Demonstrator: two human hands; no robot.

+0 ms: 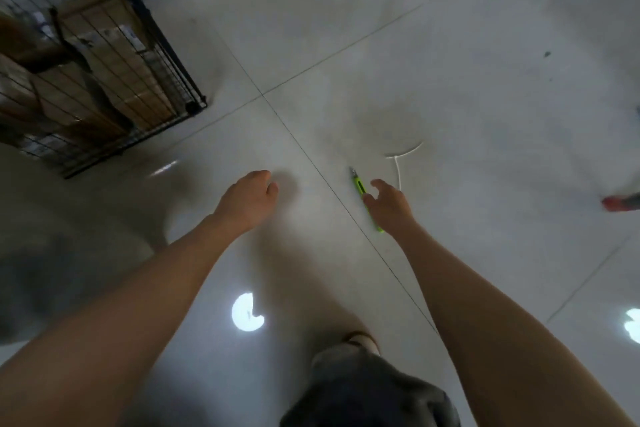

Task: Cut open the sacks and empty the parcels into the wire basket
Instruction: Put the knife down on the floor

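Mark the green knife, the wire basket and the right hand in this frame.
green knife [360, 188]: head view, on the green handle just behind the blade.
wire basket [164, 45]: head view, on its black corner post.
right hand [388, 202]: head view, on the back of the hand.

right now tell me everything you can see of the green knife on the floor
The green knife is a slim utility cutter with a bright lime body, plastic by its look, and a short metal blade showing at its far tip. It lies flat on the pale tiled floor, beside a tile joint, pointing away from the person. The right hand, fingers spread, covers its middle; whether it touches cannot be told.
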